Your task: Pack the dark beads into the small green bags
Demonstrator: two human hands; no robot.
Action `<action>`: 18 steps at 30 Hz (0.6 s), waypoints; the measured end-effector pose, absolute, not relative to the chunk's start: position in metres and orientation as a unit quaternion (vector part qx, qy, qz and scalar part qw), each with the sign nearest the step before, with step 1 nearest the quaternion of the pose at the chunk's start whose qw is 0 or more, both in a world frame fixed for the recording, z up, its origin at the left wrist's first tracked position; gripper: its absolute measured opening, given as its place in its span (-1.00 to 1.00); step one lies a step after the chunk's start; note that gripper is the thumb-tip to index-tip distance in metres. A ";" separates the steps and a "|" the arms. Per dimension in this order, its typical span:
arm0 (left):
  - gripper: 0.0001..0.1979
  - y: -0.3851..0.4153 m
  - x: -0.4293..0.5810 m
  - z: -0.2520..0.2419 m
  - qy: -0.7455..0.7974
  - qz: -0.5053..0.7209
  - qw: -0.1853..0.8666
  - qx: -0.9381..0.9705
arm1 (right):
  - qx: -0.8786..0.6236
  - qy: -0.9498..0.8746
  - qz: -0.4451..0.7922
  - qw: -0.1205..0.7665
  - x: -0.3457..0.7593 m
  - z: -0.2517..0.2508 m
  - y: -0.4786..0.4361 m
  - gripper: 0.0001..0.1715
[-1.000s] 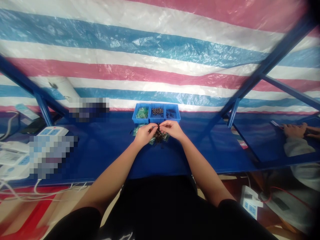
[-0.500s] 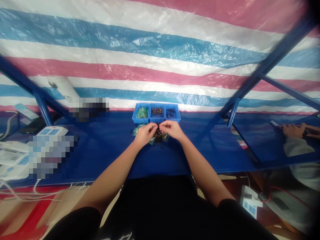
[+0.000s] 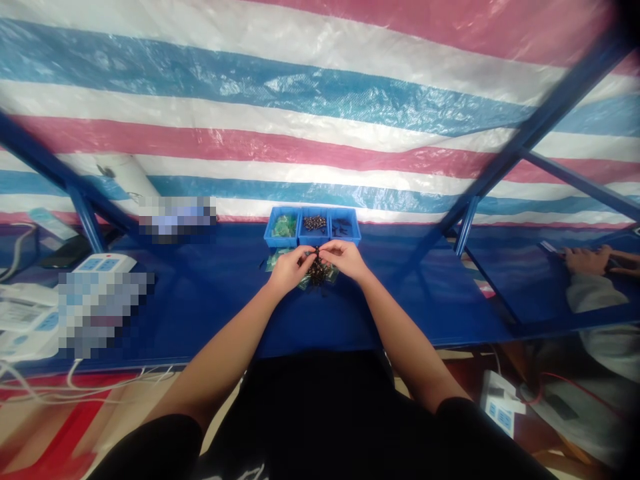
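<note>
My left hand (image 3: 291, 268) and my right hand (image 3: 345, 259) meet fingertip to fingertip over a pile of small dark and brassy parts (image 3: 318, 275) on the blue table. Both hands are closed in a pinch. Between the fingertips shows a small dark piece (image 3: 317, 251), too small to name. Green and clear little packets (image 3: 275, 257) lie under and beside my left hand. Just beyond my hands stand three joined blue bins: one with green pieces (image 3: 284, 227), one with small brassy parts (image 3: 315, 223), one with thin dark pieces (image 3: 342, 229).
White power strips (image 3: 103, 263) with cables lie at the left of the table (image 3: 210, 287). Blue metal frame bars (image 3: 500, 167) slope on both sides. A striped plastic sheet (image 3: 300, 147) hangs behind. At the right, another person's hands (image 3: 587, 260) rest on the table.
Only the fingertips shift slightly around the small dark piece. Arms, bins and pile stay where they were.
</note>
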State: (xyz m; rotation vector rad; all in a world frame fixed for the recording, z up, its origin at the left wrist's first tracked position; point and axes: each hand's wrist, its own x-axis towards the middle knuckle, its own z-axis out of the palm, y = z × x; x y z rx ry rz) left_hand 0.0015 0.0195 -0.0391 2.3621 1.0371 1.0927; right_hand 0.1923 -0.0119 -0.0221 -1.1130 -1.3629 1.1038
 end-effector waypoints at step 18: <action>-0.72 0.019 0.001 -0.037 0.363 0.380 0.166 0.834 | -0.460 -0.564 0.432 0.532 0.193 -0.032 -0.007 -0.60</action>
